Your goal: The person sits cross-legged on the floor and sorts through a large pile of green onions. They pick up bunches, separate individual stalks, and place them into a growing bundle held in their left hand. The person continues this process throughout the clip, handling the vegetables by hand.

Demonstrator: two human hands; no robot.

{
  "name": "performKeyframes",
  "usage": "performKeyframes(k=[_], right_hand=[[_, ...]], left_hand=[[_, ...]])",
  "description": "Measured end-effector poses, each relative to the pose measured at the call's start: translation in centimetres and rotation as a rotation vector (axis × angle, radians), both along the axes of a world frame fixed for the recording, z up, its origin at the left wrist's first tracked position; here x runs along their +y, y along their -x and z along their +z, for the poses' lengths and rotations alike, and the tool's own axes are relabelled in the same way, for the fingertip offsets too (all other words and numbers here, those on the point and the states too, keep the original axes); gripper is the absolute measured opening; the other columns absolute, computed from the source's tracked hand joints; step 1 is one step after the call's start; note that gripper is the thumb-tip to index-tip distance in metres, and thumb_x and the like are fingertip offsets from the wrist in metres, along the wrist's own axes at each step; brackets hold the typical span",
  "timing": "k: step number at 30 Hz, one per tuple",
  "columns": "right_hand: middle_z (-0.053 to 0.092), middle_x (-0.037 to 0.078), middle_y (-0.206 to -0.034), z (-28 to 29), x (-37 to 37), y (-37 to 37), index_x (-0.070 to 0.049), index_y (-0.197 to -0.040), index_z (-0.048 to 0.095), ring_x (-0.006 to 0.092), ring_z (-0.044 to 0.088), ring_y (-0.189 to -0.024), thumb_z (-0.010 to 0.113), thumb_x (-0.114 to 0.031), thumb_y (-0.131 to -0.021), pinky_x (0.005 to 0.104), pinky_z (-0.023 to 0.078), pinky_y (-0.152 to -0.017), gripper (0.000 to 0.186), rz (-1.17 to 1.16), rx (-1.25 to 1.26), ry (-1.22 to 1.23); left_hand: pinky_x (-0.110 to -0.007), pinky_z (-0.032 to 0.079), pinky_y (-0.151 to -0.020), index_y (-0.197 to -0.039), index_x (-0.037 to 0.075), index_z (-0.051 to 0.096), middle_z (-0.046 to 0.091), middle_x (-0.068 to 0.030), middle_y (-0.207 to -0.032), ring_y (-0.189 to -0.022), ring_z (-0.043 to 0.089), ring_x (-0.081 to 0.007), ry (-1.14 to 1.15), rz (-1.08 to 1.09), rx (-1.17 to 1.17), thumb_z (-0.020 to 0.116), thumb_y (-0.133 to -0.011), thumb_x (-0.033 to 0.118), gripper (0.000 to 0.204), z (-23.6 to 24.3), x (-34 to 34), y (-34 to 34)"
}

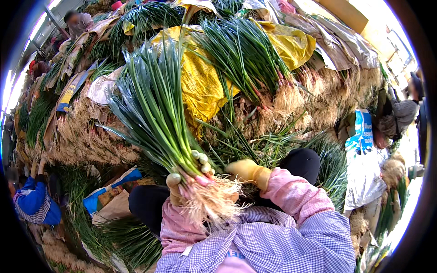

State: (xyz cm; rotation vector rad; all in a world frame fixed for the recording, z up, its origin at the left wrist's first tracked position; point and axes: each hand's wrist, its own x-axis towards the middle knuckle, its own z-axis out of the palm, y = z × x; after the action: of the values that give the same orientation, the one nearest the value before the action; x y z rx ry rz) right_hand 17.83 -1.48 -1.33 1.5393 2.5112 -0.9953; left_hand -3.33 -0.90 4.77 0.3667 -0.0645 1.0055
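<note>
My left hand [175,183], in a pale glove, is closed around a thick bunch of spring onions [170,123]. The fingertips show on the bunch's right side and the thumb on its left. Long green leaves fan up and to the left, while the reddish bulbs and shaggy pale roots point down toward my lap. Just right of the bunch is my right hand [249,174], in a yellowish glove. It is bent and its fingers are smeared, so whether anything is in them is not visible. Loose green leaves [255,143] lie beyond it.
Ahead is a long heap of spring onions with roots facing me, partly covered by yellow sacks [200,86]. Another bunch [246,59] rests on top. A blue-and-white sack [363,154] stands right. A person in blue [36,200] works at left, another person [403,113] at right.
</note>
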Motion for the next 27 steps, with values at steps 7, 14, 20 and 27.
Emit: performKeyframes(k=[7,14,20,27], right_hand=[[0.066,0.01,-0.093,0.0,8.1,-7.8,-0.004,-0.105,0.06,0.0192,0.062,-0.074,0.068,-0.015,-0.079,0.0315,0.051,-0.068,0.03,-1.148,0.17,-0.469],[0.066,0.002,-0.084,7.0,8.6,-5.7,-0.003,-0.1,0.063,0.0052,0.059,-0.069,0.058,-0.006,-0.086,0.0183,0.044,-0.056,0.015,-0.722,0.849,0.072],[0.066,0.018,-0.096,0.9,10.3,-7.1,0.001,-0.105,0.059,0.0253,0.065,-0.082,0.067,-0.016,-0.08,0.0336,0.051,-0.074,0.031,-0.986,-0.095,-0.326],[0.064,0.0,-0.079,10.0,8.9,-5.7,-0.002,-0.109,0.06,0.0056,0.055,-0.061,0.06,-0.011,-0.087,0.0184,0.044,-0.054,0.023,-0.858,1.441,0.283]], left_hand=[[-0.051,0.036,-0.103,-0.126,-0.005,0.042,0.048,-0.0234,-0.127,-0.116,0.05,-0.0356,0.199,-0.009,0.221,0.062,-0.07,0.027,0.068,-2.5,-0.1,-1.8],[-0.049,0.039,-0.101,-0.124,-0.003,0.047,0.052,-0.0206,-0.125,-0.11,0.056,-0.0305,0.226,0.016,-0.096,0.065,-0.07,0.027,0.064,-3.9,-0.1,-2.2],[-0.052,0.035,-0.104,-0.125,-0.003,0.047,0.051,-0.0215,-0.127,-0.115,0.052,-0.0334,0.252,0.003,0.037,0.063,-0.071,0.026,0.063,-3.4,0.0,-3.1],[-0.047,0.041,-0.1,-0.124,0.0,0.049,0.054,-0.0186,-0.122,-0.106,0.059,-0.0278,0.194,0.068,0.057,0.066,-0.074,0.034,0.063,-2.9,-0.3,-2.5]])
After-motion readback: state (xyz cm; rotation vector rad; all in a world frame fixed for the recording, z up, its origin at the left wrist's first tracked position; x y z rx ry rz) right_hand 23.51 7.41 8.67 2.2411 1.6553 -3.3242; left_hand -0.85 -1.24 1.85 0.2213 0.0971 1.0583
